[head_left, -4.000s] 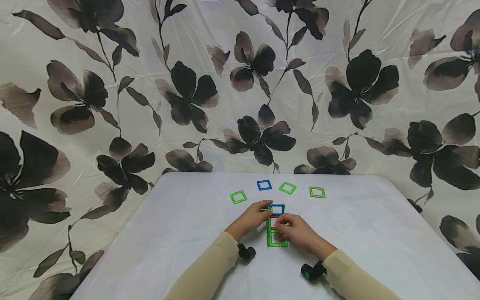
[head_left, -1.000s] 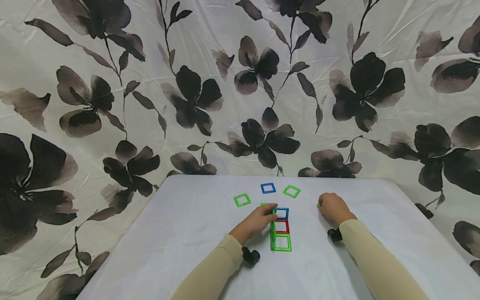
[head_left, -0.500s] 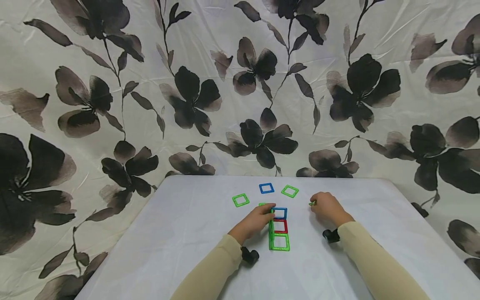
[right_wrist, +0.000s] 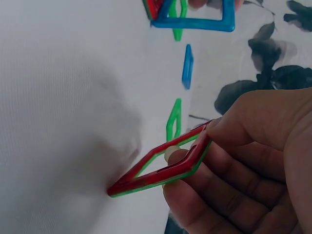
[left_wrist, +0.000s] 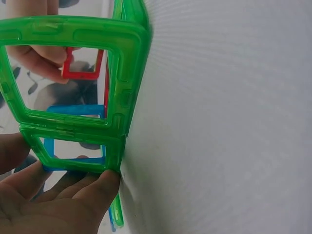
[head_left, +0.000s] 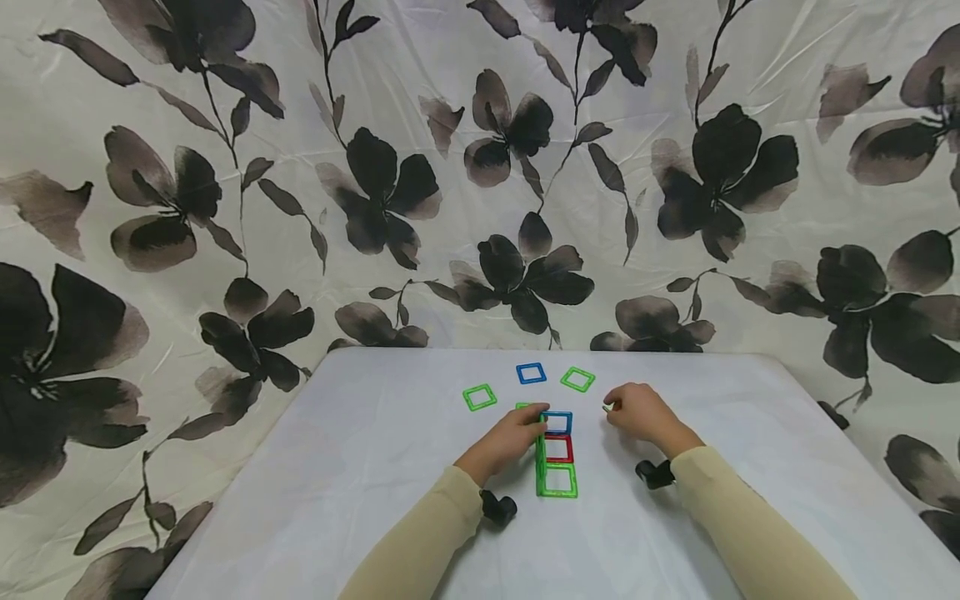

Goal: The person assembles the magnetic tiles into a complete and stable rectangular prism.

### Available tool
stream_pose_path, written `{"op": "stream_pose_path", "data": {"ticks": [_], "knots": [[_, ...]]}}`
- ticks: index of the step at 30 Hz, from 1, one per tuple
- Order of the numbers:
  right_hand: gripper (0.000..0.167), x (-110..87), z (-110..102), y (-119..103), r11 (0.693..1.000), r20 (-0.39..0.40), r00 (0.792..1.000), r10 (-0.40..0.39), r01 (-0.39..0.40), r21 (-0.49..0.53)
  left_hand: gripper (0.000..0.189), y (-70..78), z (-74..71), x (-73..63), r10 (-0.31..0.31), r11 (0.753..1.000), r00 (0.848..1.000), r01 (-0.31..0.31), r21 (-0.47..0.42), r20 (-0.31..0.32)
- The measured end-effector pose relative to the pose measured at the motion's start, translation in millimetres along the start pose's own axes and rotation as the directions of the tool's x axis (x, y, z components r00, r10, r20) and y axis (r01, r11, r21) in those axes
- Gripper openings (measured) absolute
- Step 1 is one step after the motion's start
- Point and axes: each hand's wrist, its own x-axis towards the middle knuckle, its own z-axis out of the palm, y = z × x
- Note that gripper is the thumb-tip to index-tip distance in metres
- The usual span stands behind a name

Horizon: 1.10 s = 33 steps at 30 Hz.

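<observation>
Square magnetic tiles, open in the middle, form a row at the table's centre: green [head_left: 558, 493], red [head_left: 571, 451] and blue [head_left: 557, 432] ones, with green tiles [left_wrist: 58, 32] standing upright along the left side. The left hand [head_left: 508, 439] holds the far end of this row, thumb and fingers at the edges of an upright tile in the left wrist view. To the right, my right hand [head_left: 647, 414] pinches a single tile [right_wrist: 165, 175], red on one face and green on the other, tilted over the table. Part of a green tile [head_left: 522, 406] shows behind the left hand.
Loose tiles lie beyond the row: a green one [head_left: 468, 402] at left, a blue one [head_left: 532, 382] in the middle and another green one [head_left: 578, 389] to its right. Flower-patterned cloth [head_left: 420, 300] hangs behind the white table [head_left: 337, 467]. Small dark cameras sit at both wrists.
The right hand left the row and took the far-right tile from the table. Over the last second it has moved left with it, towards the row. My left hand stays at the row's far end.
</observation>
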Motion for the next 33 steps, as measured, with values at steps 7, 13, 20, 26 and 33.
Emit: {"op": "stream_pose_path", "data": {"ticks": [7,13,20,26,33], "knots": [[0.030,-5.2,4,-9,0.998,0.031,0.999,-0.013,0.011,0.068,0.045,-1.7,-0.6,1.9,-0.011,1.000,1.000,0.011,-0.020,0.002],[0.029,-7.6,8,-12,0.992,0.037,0.999,-0.005,0.000,0.127,0.046,-2.4,-1.8,1.7,-0.006,1.000,1.000,0.006,-0.024,0.015],[0.028,-12.7,8,-15,0.974,0.044,0.999,0.004,-0.014,0.226,0.046,-2.2,-2.0,0.5,-0.002,1.000,1.000,0.002,-0.024,0.013],[0.025,-14.3,14,-16,0.930,0.077,0.997,0.030,-0.056,0.363,0.046,-1.1,-1.9,-0.3,-0.017,1.000,1.000,0.017,-0.017,0.013],[0.027,-18.5,18,-23,0.908,0.080,0.995,0.066,-0.093,0.409,0.046,-0.5,-2.2,-0.9,-0.013,1.000,1.000,0.013,-0.016,0.025]]}}
